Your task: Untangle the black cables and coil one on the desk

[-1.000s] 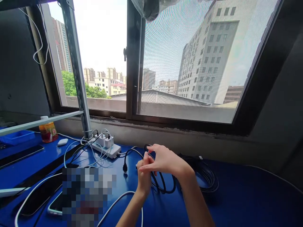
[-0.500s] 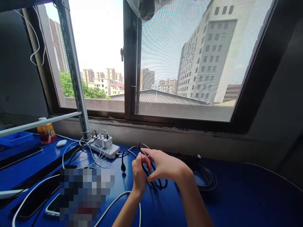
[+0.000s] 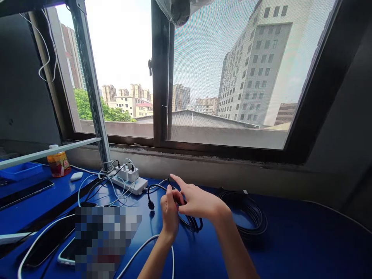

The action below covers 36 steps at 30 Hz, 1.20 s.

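Note:
A looped black cable (image 3: 193, 224) is gathered between my two hands, above the blue tabletop. My left hand (image 3: 170, 213) is closed round the bundle, thumb up. From the right, my right hand (image 3: 202, 201) reaches over it, thumb on the loops and index finger stretched out along a strand at the top; its other fingers are partly hidden. One cable end, with a black plug (image 3: 151, 204), hangs in an arc to the left of my left hand. A second black cable (image 3: 252, 217) lies coiled on the table to the right of my hands.
A white power strip (image 3: 132, 185) with chargers and tangled wires stands at the back left. Several phones, including one in a clear case (image 3: 68, 252), lie left, beside a blurred patch. A white cable (image 3: 145, 242) runs in front. A metal shelf post (image 3: 91, 85) rises near the window.
My right hand has come down and left, closing in on my left hand. The black loops are drawn together into a tighter bundle.

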Tool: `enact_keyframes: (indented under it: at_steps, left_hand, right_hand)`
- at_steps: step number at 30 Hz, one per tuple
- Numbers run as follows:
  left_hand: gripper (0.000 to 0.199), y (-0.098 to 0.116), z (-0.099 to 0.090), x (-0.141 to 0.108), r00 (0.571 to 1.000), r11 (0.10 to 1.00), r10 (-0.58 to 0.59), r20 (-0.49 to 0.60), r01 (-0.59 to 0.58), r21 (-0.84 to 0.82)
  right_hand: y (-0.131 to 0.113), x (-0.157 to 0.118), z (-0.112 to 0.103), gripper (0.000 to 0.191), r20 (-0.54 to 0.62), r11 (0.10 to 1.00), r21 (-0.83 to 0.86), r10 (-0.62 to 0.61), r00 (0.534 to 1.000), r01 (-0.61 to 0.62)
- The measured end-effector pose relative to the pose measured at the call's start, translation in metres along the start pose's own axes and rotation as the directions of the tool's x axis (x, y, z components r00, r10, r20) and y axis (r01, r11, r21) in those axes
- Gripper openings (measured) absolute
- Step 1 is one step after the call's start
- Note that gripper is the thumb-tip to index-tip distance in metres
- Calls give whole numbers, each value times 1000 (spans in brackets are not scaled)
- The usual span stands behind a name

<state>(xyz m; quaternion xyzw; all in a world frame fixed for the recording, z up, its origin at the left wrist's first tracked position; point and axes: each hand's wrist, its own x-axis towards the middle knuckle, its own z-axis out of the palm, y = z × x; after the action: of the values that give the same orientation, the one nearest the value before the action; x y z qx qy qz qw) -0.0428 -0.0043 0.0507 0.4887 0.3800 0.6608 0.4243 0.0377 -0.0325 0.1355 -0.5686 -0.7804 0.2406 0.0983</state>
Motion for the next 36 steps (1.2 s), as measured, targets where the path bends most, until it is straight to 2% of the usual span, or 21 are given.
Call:
enact_keyframes:
  at_steps: [7, 12, 23, 30, 36]
  left_hand:
    - [65, -2, -2, -1, 996, 997, -80, 38, 80, 17]
    - [66, -4, -2, -2, 997, 998, 8, 72, -13, 62]
    - [54, -7, -3, 0, 994, 992, 104, 25, -106, 69]
    - [49, -13, -7, -2, 961, 927, 268, 73, -277, 251]
    - [41, -12, -9, -4, 908, 856, 418, -18, -387, 344]
  right_hand:
    - [7, -2, -7, 88, 17, 991, 122, 49, 999, -51]
    - [15, -4, -11, 74, -41, 985, 165, 61, 997, -54]
    - [24, 2, -8, 63, -89, 977, 212, 21, 996, -2]
    - [23, 1, -10, 59, -102, 972, 235, -1, 995, 25]
    - [19, 0, -8, 53, -189, 977, 167, -103, 977, 135]
